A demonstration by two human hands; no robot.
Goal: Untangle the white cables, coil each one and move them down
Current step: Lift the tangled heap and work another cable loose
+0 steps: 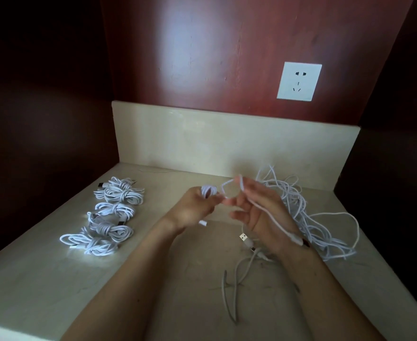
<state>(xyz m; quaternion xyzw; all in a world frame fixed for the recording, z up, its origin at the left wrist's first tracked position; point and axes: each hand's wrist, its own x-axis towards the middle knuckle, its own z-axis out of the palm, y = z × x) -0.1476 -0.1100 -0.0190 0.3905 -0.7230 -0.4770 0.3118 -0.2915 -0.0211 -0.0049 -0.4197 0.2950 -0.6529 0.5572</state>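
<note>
Coiling looks well past the halfway mark to me. A row of coiled bundles point(109, 217) lies along the left edge of the worktop point(42, 291), from near the back-left corner toward the front. I count at least five, though they overlap and I cannot separate them cleanly. Whether that row counts as "moved down" I cannot judge.

What is left, as I read it, is the tangled pile point(301, 210) of white cables by the right edge, reaching back almost to the backsplash point(227, 141). A loose cable point(237, 279) also trails toward the front edge, with USB plugs point(243, 237) lying just beside the right wrist.

Both hands are raised above the middle of the worktop, between the row and the pile. My feed shows the left hand point(192, 210) with fingers curled round a small coil point(208, 190) of a few turns. The right hand point(259, 212) is palm toward the camera and pinches the cable in hand point(271, 219) up at its fingertips. From there the strand bridges across to the small coil and also runs down over the palm to a connector point(297, 239) at the wrist. I judge this cable to be only partly wound.
</note>
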